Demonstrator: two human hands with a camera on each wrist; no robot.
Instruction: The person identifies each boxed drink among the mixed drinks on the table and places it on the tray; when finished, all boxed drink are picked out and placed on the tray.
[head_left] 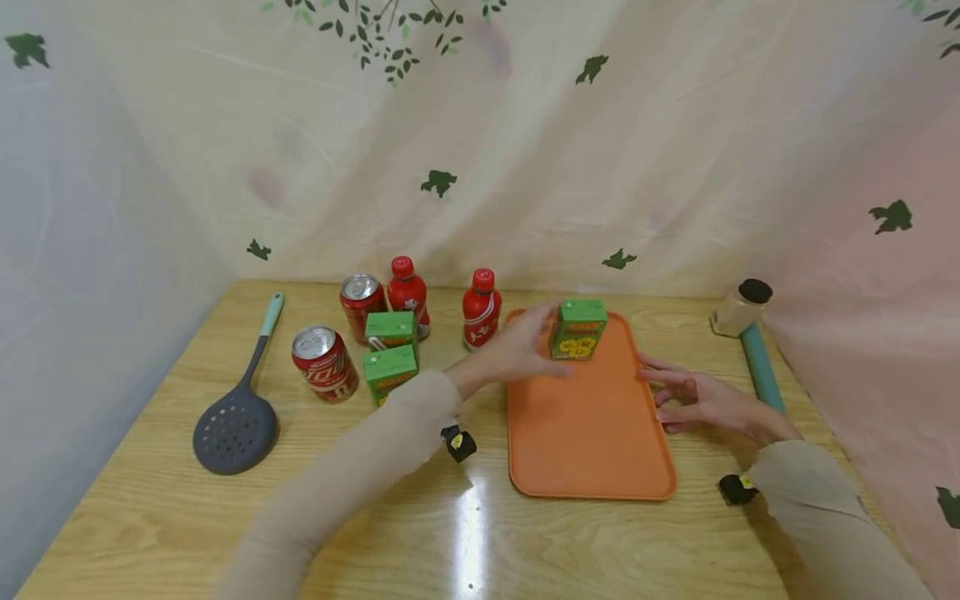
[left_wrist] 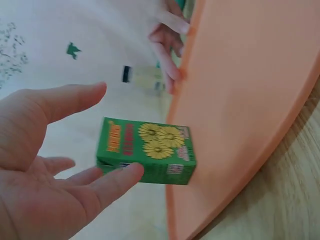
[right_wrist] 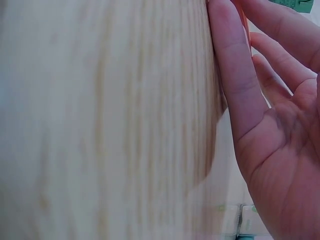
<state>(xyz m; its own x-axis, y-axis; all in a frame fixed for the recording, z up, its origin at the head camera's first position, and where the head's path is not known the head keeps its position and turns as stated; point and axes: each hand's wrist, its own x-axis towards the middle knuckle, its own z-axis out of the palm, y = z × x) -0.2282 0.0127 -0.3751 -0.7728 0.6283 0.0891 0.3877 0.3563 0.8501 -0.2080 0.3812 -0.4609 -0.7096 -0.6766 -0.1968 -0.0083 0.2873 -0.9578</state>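
A green drink carton (head_left: 578, 331) with yellow flowers on its front stands upright toward the far end of the orange tray (head_left: 585, 450). Beside it is my left hand (head_left: 517, 354), thumb and fingers spread apart. In the left wrist view a gap shows between the thumb and the carton (left_wrist: 145, 150), while one fingertip overlaps its lower side. My right hand (head_left: 701, 402) is at the tray's right rim, its fingertips touching the edge. The right wrist view shows its thumb (right_wrist: 237, 75) extended close along the tabletop.
Left of the tray stand two red bottles (head_left: 481, 312), two red cans (head_left: 325, 364) and two more green cartons (head_left: 392, 369). A slotted turner (head_left: 236, 429) lies at far left. A black-lidded jar (head_left: 738, 310) and a teal cylindrical object (head_left: 762, 371) are at right.
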